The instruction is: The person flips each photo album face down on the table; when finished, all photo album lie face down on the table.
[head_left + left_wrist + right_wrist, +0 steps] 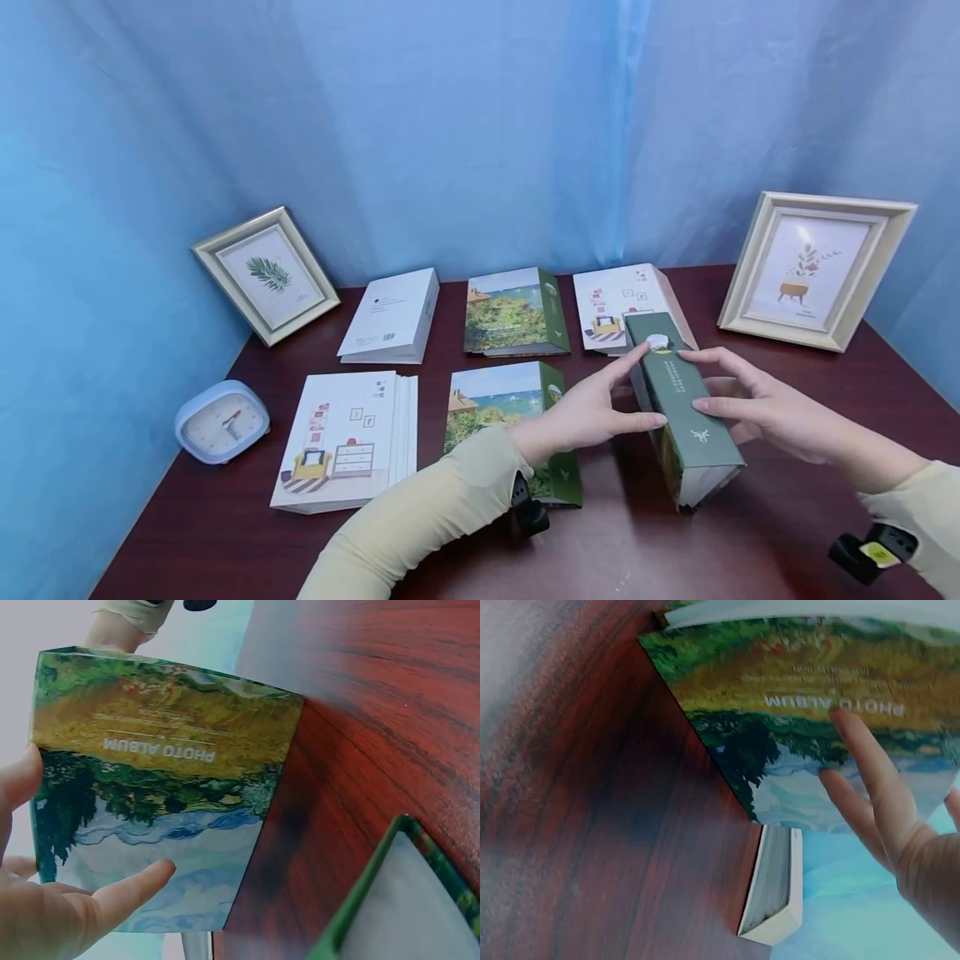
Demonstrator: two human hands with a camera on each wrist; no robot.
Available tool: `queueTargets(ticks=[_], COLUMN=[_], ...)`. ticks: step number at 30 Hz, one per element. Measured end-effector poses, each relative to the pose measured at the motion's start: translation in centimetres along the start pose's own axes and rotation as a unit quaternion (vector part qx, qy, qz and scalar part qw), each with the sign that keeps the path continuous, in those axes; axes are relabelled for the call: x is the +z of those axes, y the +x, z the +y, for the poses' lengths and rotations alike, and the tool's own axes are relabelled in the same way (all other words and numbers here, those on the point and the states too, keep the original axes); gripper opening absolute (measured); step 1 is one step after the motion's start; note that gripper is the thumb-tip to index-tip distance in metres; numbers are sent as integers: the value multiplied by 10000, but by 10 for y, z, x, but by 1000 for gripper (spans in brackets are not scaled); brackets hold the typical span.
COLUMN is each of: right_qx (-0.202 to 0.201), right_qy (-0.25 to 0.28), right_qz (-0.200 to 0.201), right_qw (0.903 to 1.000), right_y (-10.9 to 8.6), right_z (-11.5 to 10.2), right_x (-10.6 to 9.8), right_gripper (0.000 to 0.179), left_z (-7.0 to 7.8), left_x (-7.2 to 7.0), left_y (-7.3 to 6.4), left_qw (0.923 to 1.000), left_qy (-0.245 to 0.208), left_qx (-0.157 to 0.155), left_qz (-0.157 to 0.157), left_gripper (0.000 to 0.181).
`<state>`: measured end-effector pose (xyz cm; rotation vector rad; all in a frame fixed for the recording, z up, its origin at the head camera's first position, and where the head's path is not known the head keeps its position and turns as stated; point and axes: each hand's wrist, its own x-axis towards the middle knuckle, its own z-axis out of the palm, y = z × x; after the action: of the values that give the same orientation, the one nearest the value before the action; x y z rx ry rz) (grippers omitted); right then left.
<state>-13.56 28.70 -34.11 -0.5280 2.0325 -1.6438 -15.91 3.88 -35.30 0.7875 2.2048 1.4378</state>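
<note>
A thick green photo album [688,404] stands on its page edges with the spine facing up, at the right of the table. My left hand [588,408] holds its left side, thumb and fingertips on the cover and spine edge. From the right, my right hand [776,408] grips the other side, with its fingers at the spine edge and cover. In the left wrist view, the album's painted cover [161,780] shows upside-down lettering beside the left hand [56,911]. Fingers of the right hand [900,840] lie against the opposite painted cover [735,682] in the right wrist view.
Two seaside-picture albums [504,312] lie in the middle column, the nearer one partly behind my left arm. White albums lie at back left [392,312], front left [337,437] and back right [600,292]. Picture frames [281,275] [813,271] and a blue clock [222,421] stand at the sides.
</note>
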Motion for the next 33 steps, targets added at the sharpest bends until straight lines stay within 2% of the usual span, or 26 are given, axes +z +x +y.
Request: queueTargets(ticks=[7, 10, 13, 17, 20, 24, 27, 33], right_qx=[-236, -112, 162, 544, 790, 1015, 1100, 1103], right_qy=[-152, -310, -533, -746, -760, -746, -679, -521], right_qz=[843, 1251, 1524, 1664, 1591, 1483, 1408, 1103], right_qw=[9960, 9916, 9867, 9817, 9812, 9809, 9816, 9864], right_y=[1, 2, 2, 3, 2, 0, -1, 0], right_z=[1, 3, 5, 9, 14, 22, 28, 38], right_x=[11, 14, 15, 14, 13, 11, 7, -2], right_gripper=[55, 57, 64, 75, 82, 86, 86, 85], left_z=[1, 3, 4, 4, 5, 8, 10, 11], left_x=[8, 11, 14, 19, 23, 28, 32, 37], left_y=[1, 1, 1, 3, 5, 9, 11, 10], left_qw=[9977, 9920, 9833, 9647, 9429, 9090, 8909, 8746], left_qy=[673, 1250, 1775, 2523, 3171, 3956, 4316, 4630], left_qx=[-46, 5, 76, 179, 130, 12, -19, -91], left_qz=[45, -145, -397, -738, -1013, -1312, -1418, -1438], left_gripper=[91, 91, 88, 90, 92, 93, 95, 95])
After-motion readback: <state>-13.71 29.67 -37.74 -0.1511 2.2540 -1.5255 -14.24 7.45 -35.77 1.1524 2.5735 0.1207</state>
